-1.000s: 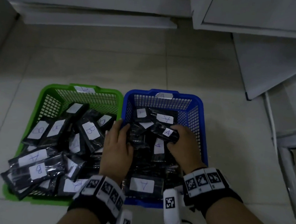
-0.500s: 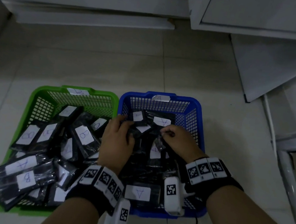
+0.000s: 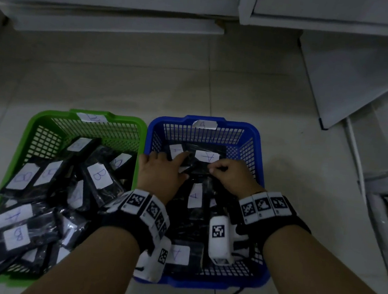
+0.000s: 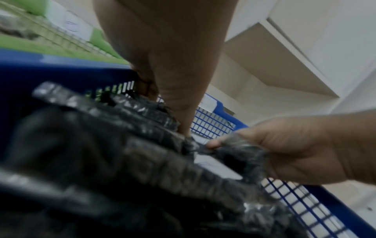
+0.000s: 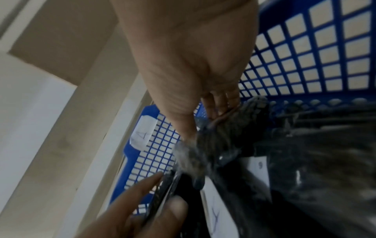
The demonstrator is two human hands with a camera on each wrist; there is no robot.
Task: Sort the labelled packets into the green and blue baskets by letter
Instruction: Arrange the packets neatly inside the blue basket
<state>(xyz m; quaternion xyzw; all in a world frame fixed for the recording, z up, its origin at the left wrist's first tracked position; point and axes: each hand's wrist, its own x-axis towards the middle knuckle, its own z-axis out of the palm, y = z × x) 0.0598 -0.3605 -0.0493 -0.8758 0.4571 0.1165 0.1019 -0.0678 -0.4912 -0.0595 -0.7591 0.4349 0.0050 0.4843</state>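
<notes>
The green basket (image 3: 34,130), tagged B, stands left of the blue basket (image 3: 257,153), tagged A. Both hold several black packets with white letter labels. Both hands are inside the blue basket near its far wall. My left hand (image 3: 182,160) pinches the left edge of a black packet labelled A (image 3: 207,156); its finger and thumb show in the right wrist view (image 5: 158,193). My right hand (image 3: 217,169) pinches the crumpled plastic end of that same packet (image 4: 234,149). Below it, more A packets (image 3: 195,195) lie in the blue basket.
Among the B packets (image 3: 100,175) in the green basket, one at its near left is labelled A (image 3: 12,217). The baskets touch side by side on a tiled floor (image 3: 147,82). White cabinets (image 3: 345,14) and a leaning white panel (image 3: 353,75) stand behind and to the right.
Both hands have moved toward the far end of the blue basket and come together on one A packet. The left hand has gone from the basket divide onto that packet.
</notes>
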